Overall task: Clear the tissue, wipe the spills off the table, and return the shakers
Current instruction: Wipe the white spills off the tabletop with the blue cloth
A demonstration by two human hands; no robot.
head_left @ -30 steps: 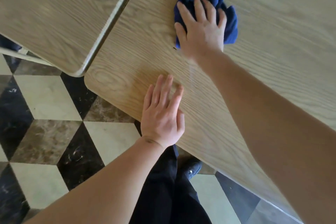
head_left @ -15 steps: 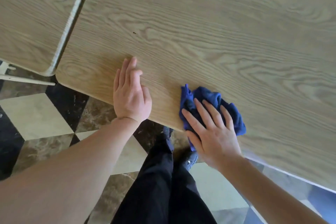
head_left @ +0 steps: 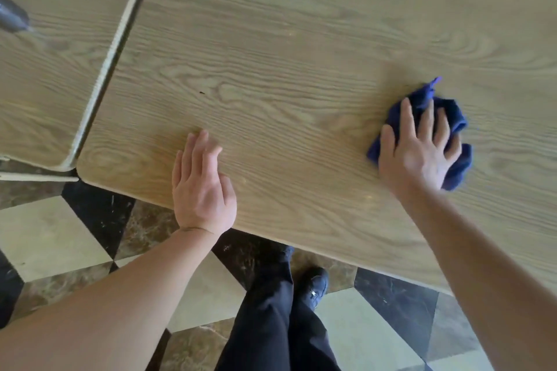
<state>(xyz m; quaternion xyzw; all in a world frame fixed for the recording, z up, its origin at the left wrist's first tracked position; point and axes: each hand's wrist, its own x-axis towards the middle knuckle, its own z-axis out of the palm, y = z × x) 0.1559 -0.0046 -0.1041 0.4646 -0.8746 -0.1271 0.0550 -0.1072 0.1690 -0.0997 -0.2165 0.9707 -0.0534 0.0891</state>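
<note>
Right hand (head_left: 417, 156) slid blue cloth (head_left: 452, 129) rightward, fingers spread pressing it; left hand (head_left: 203, 187) flat, open on table (head_left: 271, 54)

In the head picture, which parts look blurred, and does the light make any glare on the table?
Head view: the blue cloth under the right hand is smeared by motion; the left hand is sharper. The grey object at the left edge is blurred. The table shows soft light, no hard glare.
</note>
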